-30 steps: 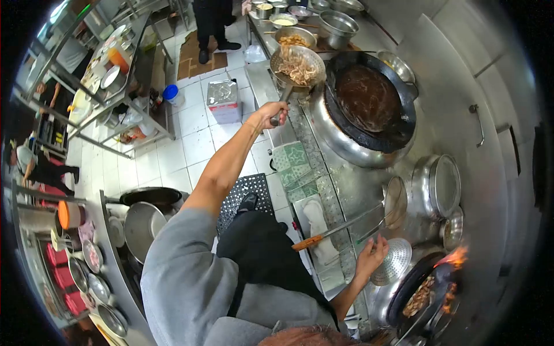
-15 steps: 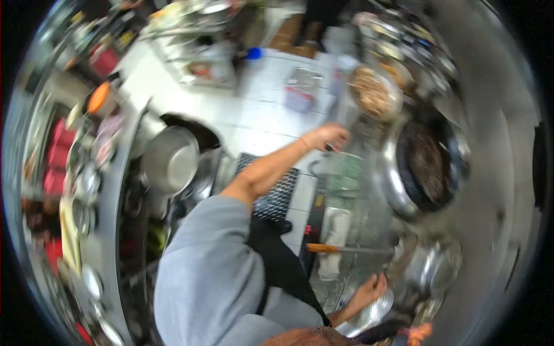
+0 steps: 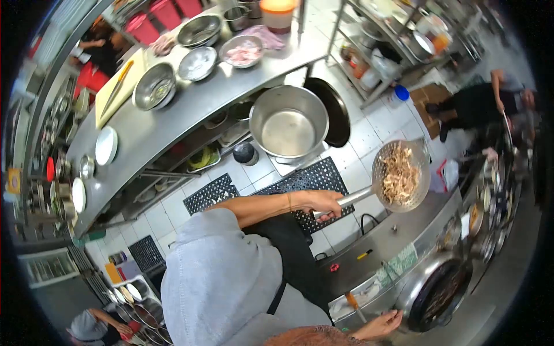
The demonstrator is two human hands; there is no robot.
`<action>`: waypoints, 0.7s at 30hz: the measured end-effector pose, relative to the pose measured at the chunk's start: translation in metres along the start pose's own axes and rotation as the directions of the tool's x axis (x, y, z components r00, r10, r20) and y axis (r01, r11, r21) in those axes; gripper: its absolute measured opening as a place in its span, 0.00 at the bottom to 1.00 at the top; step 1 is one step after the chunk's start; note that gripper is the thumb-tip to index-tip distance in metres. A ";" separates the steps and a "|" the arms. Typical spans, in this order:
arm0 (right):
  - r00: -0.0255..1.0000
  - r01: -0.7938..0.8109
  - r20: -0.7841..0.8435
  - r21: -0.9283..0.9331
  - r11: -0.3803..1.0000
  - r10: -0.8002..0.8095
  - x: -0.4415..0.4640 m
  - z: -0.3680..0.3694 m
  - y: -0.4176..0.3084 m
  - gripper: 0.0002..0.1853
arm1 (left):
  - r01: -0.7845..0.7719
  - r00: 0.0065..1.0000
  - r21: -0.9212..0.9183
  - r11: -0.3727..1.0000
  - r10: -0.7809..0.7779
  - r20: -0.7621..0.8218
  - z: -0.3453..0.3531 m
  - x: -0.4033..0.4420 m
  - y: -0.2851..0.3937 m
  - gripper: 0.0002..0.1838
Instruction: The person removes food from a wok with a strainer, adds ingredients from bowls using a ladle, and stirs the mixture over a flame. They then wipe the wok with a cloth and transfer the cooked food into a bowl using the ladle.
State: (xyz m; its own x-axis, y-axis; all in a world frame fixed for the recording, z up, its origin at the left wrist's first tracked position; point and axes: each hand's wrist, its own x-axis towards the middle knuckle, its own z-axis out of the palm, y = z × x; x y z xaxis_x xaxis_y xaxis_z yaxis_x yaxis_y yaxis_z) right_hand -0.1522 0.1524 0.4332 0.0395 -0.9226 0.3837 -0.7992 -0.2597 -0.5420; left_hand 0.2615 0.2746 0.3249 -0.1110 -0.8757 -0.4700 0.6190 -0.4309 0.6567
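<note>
Left hand (image 3: pixel 324 206): closed around the metal handle (image 3: pixel 356 197) of a perforated strainer, the arm stretched out across the body.
Strainer (image 3: pixel 423 172): held out in the air, seen against the floor tiles and the counter edge, between the big pot and the wok.
Brown food pieces (image 3: pixel 400 176): heaped in the strainer's bowl.
Right hand (image 3: pixel 379 326): fingers apart and loosely bent, just beside the wok; whether it touches the rim I cannot tell.
Wok (image 3: pixel 443 295): black, on the steel stove, dark inside.
Orange-handled tool (image 3: pixel 352 301): near the right hand, its far end hidden.
Green patterned cloth (image 3: pixel 405 260): on the stove's front ledge; the pattern shows no readable letters.
Big steel pot (image 3: pixel 316 118): beyond the left hand, its inner floor in view.
White bag (image 3: pixel 452 176): near the strainer, with a red mark too small to read.
White slip (image 3: pixel 465 225): among the pans at right; any writing is illegible.
Orange-lidded tub (image 3: pixel 277 22): on the far counter; I cannot make out a label.
Bowl of pink pieces (image 3: pixel 242 53): on the same counter.
Yellow board (image 3: pixel 111 105): an orange-handled knife (image 3: pixel 119 85) lies on it.
Yellow sign (image 3: pixel 12 180): at the left edge, its print too small to read.
Co-worker (image 3: pixel 473 106): standing at upper right in dark clothing.
</note>
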 end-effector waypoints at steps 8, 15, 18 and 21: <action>0.971 0.038 0.230 0.140 0.989 -0.070 -0.018 0.093 -0.123 0.15 | -0.425 0.701 0.056 0.904 0.368 -0.611 -0.115 -0.174 0.049 0.17; 0.937 0.035 0.334 0.199 0.979 -0.101 -0.034 0.125 -0.141 0.17 | -0.386 -0.040 0.531 0.754 0.561 -0.827 -0.235 -0.296 0.114 0.13; 0.916 0.035 0.387 0.198 0.980 -0.111 -0.044 0.142 -0.140 0.15 | -0.338 -0.180 0.526 0.781 0.495 -0.850 -0.321 -0.314 0.121 0.11; 0.865 0.096 0.461 0.236 0.967 -0.199 -0.053 0.161 -0.128 0.15 | -0.326 -0.216 0.487 0.810 0.438 -0.873 -0.331 -0.326 0.118 0.12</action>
State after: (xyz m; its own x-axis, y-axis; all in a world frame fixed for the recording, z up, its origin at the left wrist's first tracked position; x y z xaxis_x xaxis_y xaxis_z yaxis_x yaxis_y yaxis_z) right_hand 0.0443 0.1887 0.3619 0.4696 -0.8777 0.0950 -0.6273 -0.4075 -0.6637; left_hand 0.6280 0.5815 0.3605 0.9736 0.1903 -0.1259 0.1590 -0.1701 0.9725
